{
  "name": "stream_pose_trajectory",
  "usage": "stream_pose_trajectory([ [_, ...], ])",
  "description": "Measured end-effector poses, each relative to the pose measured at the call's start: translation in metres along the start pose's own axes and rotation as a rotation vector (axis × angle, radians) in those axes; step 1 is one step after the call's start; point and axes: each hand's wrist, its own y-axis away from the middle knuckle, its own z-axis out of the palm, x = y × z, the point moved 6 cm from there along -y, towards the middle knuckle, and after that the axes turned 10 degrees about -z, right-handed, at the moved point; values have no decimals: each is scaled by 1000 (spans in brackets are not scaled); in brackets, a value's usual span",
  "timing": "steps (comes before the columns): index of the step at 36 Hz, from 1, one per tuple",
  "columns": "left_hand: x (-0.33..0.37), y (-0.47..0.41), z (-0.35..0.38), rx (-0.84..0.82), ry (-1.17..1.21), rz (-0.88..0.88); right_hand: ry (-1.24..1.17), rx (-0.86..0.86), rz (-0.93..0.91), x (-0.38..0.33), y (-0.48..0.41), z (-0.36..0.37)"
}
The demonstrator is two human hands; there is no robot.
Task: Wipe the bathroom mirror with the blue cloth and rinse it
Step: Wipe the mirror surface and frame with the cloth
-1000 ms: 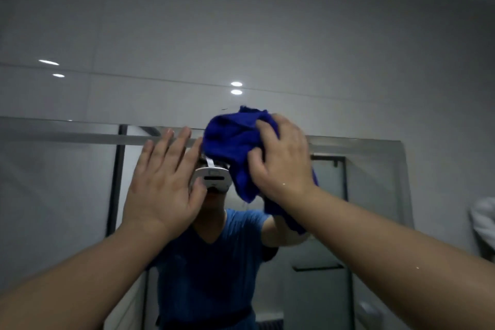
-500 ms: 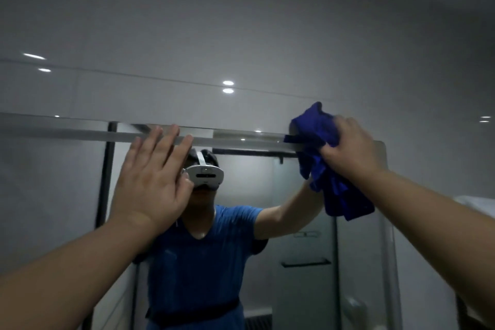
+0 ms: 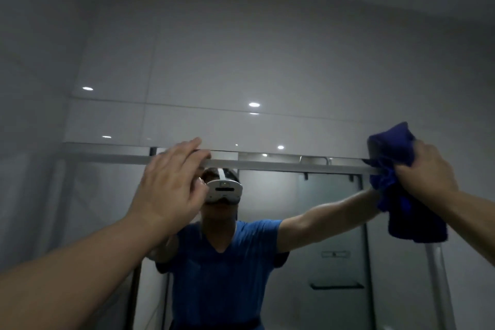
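The cloth is clutched by the right hand at the mirror top; the left hand is spread flat.

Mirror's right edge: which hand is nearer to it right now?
Right. The right hand grips the blue cloth against the upper right corner of the mirror, at that edge. The left hand rests open near the top edge, well to the left.

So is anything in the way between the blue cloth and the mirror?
No, nothing visible. The right hand grips the blue cloth against the mirror, at its top right corner. The left hand rests open on it farther left, apart from the cloth.
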Motion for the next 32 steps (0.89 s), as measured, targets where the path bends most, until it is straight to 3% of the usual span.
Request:
stream_pose_trajectory([
  [4,-65,-10,-29,113,-24,-284,-45,25,160,-50,32,9],
  [7,-103,-11,-29,159,-11,-412,-109,85,54,-121,60,18],
  [13,-119,-14,-27,261,-45,-389,-113,127,-408,-276,97,43],
  [16,-120,-18,-29,252,-58,-403,-63,134,-550,-340,110,50],
  [26,-124,-16,-32,249,12,-369,-89,211,-660,-474,147,71],
  [32,-122,-17,-35,183,-55,-346,-109,192,-706,-485,161,71],
])
